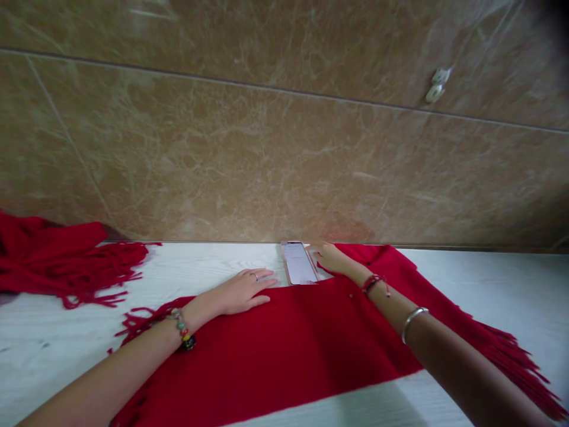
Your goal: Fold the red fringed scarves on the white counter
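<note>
A red scarf [275, 356] with fringed ends lies spread over a white wood-grain surface. My left hand [244, 292] rests palm down across its far edge, fingers stretched out and slightly apart, a ring on one finger. At that same edge, close to the wall, my right hand [329, 257] has its fingers curled, with a bit of red cloth showing between them. Beside those fingertips lies a phone [299, 261] with its screen lit, between my two hands; whether my right fingertips touch it is hard to tell.
Another red fringed cloth [48, 255] lies bunched at the left. Brown marbled tiles [249, 148] form a wall along the back of the white surface [502, 284]. A small white fitting [438, 85] sticks out from the wall at the upper right.
</note>
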